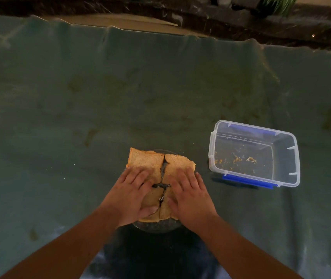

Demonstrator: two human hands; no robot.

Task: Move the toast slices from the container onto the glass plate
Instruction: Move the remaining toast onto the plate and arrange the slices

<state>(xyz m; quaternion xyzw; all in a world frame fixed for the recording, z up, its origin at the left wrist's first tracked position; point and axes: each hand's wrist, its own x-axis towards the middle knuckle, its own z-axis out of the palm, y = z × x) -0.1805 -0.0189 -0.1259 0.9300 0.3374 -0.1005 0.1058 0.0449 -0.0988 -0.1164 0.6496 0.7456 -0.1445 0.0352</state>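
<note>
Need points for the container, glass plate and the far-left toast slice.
container (214, 168), head view, on its near-left clear wall.
glass plate (156, 227), head view, on the bare near rim below the toast.
far-left toast slice (143, 161), head view, on its uncovered top surface.

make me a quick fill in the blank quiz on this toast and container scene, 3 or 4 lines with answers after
1. The toast slices now lie on the glass ____.
2. The clear container, to the right of the plate, holds only ____.
3. The left hand and right hand both rest flat on the ____.
4. The container's clips are coloured ____.

Missing words: plate; crumbs; toast; blue
</note>
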